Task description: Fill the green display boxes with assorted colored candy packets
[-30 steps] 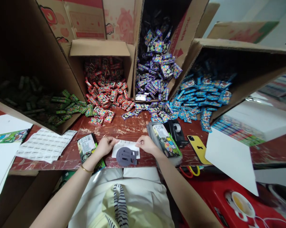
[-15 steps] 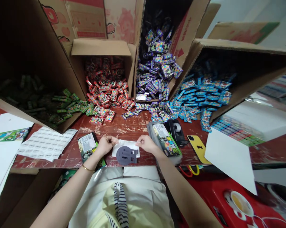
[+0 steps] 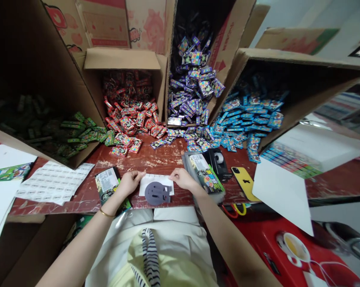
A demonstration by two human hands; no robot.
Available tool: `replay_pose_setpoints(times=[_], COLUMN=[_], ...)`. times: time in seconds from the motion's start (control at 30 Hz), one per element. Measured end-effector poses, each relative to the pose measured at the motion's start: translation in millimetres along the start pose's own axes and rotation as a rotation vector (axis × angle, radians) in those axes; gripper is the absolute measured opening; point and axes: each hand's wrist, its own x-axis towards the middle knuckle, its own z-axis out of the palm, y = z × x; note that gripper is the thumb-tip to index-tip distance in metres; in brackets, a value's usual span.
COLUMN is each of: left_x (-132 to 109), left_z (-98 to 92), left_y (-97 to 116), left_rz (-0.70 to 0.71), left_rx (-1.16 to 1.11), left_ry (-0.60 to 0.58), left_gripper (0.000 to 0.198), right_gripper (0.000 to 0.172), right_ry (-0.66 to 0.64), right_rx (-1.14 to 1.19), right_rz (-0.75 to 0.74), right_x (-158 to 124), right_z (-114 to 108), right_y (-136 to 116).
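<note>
A small white sheet of paper (image 3: pixel 142 189) lies near the table's front edge. On top of it rests a flat dark grey disc (image 3: pixel 150 194) with slots and a notched tab on its right side. My left hand (image 3: pixel 131 182) has thumb and fingers pinched at the sheet's upper left corner; what is between the fingertips is too small to make out. At the upper right corner, my right hand (image 3: pixel 182 179) pinches the sheet. A dark printed packet (image 3: pixel 108 183) is beside my left wrist. Right of my right hand lies a clear plastic case with a similar packet (image 3: pixel 208 177).
Opened cartons behind hold green packets (image 3: pixel 84 133), red packets (image 3: pixel 128 121), purple packets (image 3: pixel 191 105) and blue packets (image 3: pixel 248 115). A tape dispenser (image 3: pixel 218 163) and yellow phone (image 3: pixel 244 183) lie right; a sticker sheet (image 3: pixel 54 181) lies left. A cup (image 3: pixel 296 247) stands on a red surface.
The whole view has shifted slightly. My left fingertips have drawn a little left, showing more of the sheet's top left part. My right hand and the grey disc stay about where they were.
</note>
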Motion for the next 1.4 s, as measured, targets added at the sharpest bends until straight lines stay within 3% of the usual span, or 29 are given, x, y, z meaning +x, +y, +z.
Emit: replay_pose_setpoints(times=[0.1,0.17,0.37,0.7,0.87,1.0,1.1,1.2,1.27,1.33,1.4], left_x=[3.3,7.4,16.8,18.7,19.1,21.6,21.0,9.4,-7.7,-32.4,-62.5], left_z=[0.1,1.9,7.6,10.6,10.1,10.5,14.8,12.6,1.5,-15.8,-32.4], left_y=[-3.4,-7.9,-19.3,-18.7,-20.6,-20.1,-11.8,5.6,15.9,17.8,7.3], left_rz=[-0.001,-0.004,-0.032,-0.055,-0.067,-0.057,-0.034,0.0,0.031,0.056,0.032], left_rx=[0.001,0.008,0.013,0.075,0.066,0.075,0.063,0.047,0.046,0.06,0.05], left_ry=[-0.045,-0.054,-0.044,0.003,0.012,0.028,0.051,0.126,0.219,0.345,0.525], left_gripper=[0.043,0.041,0.038,0.034,0.032,0.028,0.029,0.035,0.043,0.052,0.058], right_gripper=[0.004,0.011,0.008,0.009,0.053,0.057,0.057,0.065,0.074,0.083,0.09], right_ry=[-0.017,-0.021,0.051,0.14,0.128,0.161,0.223,0.32,0.358,0.341,0.24], right_rx=[0.031,0.056,0.098,0.205,0.308,0.379,0.456,0.583,0.636,0.655,0.652], right_rz=[0.01,0.015,-0.04,-0.124,-0.155,-0.15,-0.124,-0.084,-0.096,-0.151,-0.213], right_x=[-2.0,-2.2,2.7,-5.5,12.6,20.3,11.2,-8.3,-23.8,-39.2,-52.1], right_z=[-1.3,-2.0,0.8,0.0,20.8,29.6,17.1,-0.4,-4.6,2.6,23.0], right_y=[3.2,6.2,7.9,5.2,3.7,12.0,17.7,11.7,-2.4,-23.9,-50.1])
